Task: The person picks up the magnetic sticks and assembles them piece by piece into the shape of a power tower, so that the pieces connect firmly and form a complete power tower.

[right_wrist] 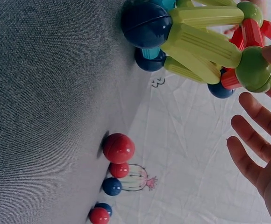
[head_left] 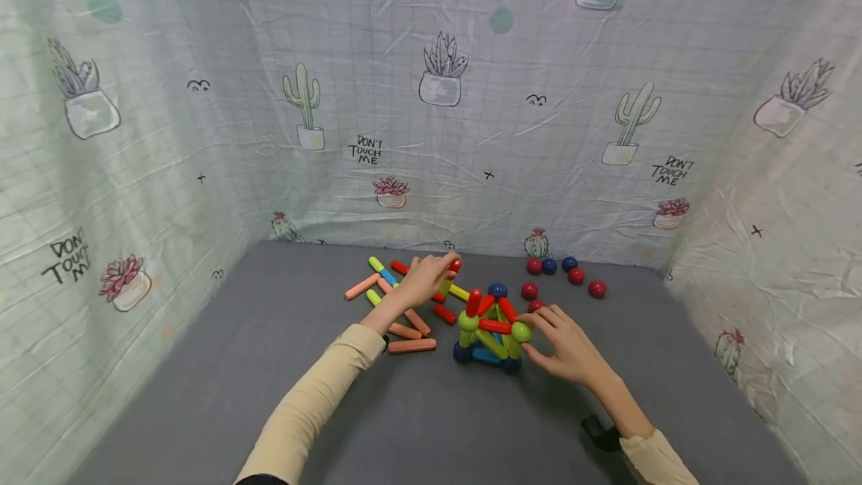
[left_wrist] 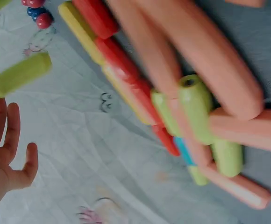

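My left hand (head_left: 423, 280) is above the scattered rods and pinches a short red rod (head_left: 455, 265). A yellow-green rod (left_wrist: 23, 74) hangs end to end from it. In front of me stands a magnetic rod-and-ball structure (head_left: 490, 345), with dark blue balls at its base, yellow-green uprights and red rods on top. One red rod (head_left: 474, 302) sticks up from its left green ball (head_left: 468, 322). At the structure's right corner, my right hand (head_left: 564, 343) holds a green ball (right_wrist: 255, 69) between thumb and index finger; the other fingers are spread.
Left of the structure lie several orange rods (head_left: 412, 346), with red, yellow, blue and yellow-green ones behind. Several loose red balls (head_left: 597, 290) and dark blue balls (head_left: 569, 263) sit at the back right. A patterned curtain (head_left: 471, 133) borders the grey table (head_left: 202, 395).
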`<action>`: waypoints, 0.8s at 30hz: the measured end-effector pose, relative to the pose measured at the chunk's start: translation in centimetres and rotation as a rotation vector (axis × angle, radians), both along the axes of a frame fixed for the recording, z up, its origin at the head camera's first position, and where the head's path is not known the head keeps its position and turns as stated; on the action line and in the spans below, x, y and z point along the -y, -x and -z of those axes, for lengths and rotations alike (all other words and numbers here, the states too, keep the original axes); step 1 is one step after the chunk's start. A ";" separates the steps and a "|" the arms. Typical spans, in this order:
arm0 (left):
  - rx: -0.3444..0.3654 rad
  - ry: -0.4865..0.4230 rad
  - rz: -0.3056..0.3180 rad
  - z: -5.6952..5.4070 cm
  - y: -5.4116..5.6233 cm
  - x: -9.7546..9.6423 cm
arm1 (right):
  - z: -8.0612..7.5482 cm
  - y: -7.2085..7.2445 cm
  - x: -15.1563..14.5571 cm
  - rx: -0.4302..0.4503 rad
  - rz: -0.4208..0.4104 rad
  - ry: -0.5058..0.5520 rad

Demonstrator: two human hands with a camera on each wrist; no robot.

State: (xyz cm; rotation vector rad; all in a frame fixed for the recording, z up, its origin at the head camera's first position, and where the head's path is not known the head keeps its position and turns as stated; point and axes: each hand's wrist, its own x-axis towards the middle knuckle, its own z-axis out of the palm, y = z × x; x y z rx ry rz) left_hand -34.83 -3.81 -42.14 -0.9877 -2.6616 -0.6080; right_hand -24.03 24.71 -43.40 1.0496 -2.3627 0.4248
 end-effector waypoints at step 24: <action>0.394 -0.357 0.225 -1.6 0.8 -6.4 | 0.0 -0.1 -0.1 0.008 0.024 0.012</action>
